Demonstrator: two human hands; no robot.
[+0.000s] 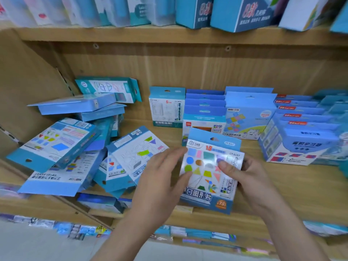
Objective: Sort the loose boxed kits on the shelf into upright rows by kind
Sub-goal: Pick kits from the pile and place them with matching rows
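We hold the shape kit (207,178) just above the front edge of the shelf (282,194), near its middle, upright and facing us. A second printed code peeks out behind its top, so it may be two kits held together; we cannot say for sure. Our right hand (250,176) grasps its right side, thumb curled onto the face and the other fingers behind. Our left hand (160,172) is released, its fingers (175,153) nearly straight and touching the kit's left edge.

We judge the sorting partly done. On the right half of the shelf four upright rows already stand:
- a white-faced kit (166,110), alone or leading a short row, towards the middle;
- a row of number kits (204,117) beside it;
- a row with coloured squares (248,117) next;
- a long row of red-and-blue kits (301,140) reaching the right end.

None of those fronts matches the kit in our hands, so it likely starts a fresh row, and the bare board in front of the number kits looks like the spot.

What is left is the loose heap (75,147) at the left end: kits lying flat, tilted and overlapping, some face down. It crowds the space left of our hands, and pulling from its bottom could make the upper ones slide.

Further off, tall blue boxes (244,12) line the board above.
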